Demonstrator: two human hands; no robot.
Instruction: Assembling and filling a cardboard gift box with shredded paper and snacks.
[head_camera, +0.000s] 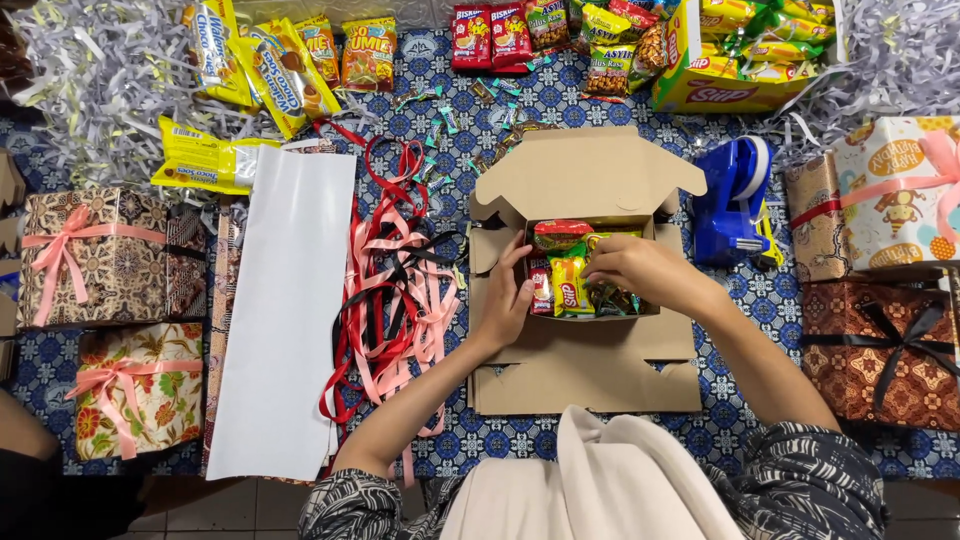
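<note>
An open brown cardboard box (585, 170) lies in the middle of a patterned blue cloth, flaps spread flat. Inside it sit several snack packets, among them a yellow packet (568, 287) and a red-and-green one (560, 234). My left hand (507, 300) rests on the box's left wall, fingers against the packets' edge. My right hand (640, 270) reaches into the box from the right, its fingers curled down on the packets; which one it grips is hidden.
Pink, red and black ribbons (400, 290) and a white sheet (285, 310) lie left of the box. A blue tape dispenser (735, 205) stands right. Wrapped gift boxes (95, 255) line both sides. Loose snack packets (270, 60) and shredded paper fill the far edge.
</note>
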